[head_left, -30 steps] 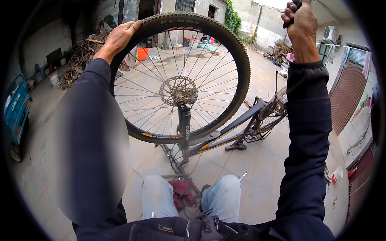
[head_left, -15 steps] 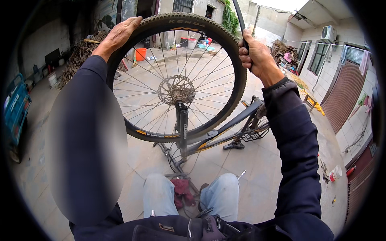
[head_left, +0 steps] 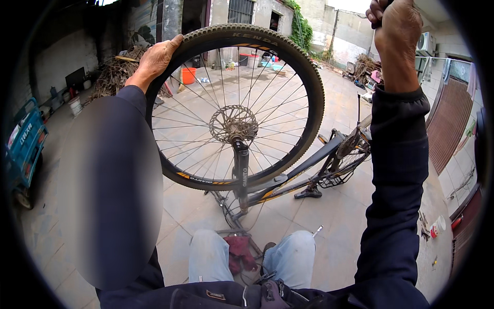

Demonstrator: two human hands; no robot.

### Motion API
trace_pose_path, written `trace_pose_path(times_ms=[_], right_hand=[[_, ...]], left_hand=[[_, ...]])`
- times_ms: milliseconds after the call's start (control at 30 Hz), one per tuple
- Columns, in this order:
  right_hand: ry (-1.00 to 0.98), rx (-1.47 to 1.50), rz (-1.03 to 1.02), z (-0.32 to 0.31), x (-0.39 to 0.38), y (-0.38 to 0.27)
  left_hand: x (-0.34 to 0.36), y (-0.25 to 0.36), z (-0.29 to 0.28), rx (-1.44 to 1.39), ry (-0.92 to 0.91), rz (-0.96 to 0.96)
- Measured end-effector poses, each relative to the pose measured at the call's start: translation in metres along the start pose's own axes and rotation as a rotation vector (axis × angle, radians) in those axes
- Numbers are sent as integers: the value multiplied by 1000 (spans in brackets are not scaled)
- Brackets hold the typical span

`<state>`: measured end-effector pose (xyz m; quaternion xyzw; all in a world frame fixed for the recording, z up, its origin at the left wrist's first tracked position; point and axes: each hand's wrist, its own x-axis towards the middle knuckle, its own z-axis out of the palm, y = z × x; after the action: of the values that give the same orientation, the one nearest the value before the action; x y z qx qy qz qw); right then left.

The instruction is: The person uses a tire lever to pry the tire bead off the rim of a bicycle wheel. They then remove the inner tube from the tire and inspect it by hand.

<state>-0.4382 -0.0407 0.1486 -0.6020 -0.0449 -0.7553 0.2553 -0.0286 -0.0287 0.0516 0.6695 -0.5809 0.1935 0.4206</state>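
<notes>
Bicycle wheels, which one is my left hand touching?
The front wheel, mounted on the fork: your left hand touches its upper left. The rear wheel, farther away and partly hidden, is clear of that hand.

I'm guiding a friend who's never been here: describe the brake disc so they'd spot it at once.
Find the big wheel under the left hand. At its centre, by the top of the upright black fork, is the brake disc. Its flat, perforated ring sets it apart from the solid fork and the knobbly tyre.
</notes>
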Motion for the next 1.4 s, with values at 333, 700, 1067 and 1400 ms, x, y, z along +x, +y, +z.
trace_pose_path(times_ms=[333,700,1067,1400], right_hand=[[-350,-178,835,4,-55,98],[-278,-711,889,-43,-80,148],[-106,-166,277,-36,-6,42],[-373,-255,949,12,-71,97]], left_hand=[[-2,8,10,154,43,1],[-51,-34,13,-239,118,42],[-32,-10,8,-81,51,-44],[-32,-8,16,-40,100,-20]])
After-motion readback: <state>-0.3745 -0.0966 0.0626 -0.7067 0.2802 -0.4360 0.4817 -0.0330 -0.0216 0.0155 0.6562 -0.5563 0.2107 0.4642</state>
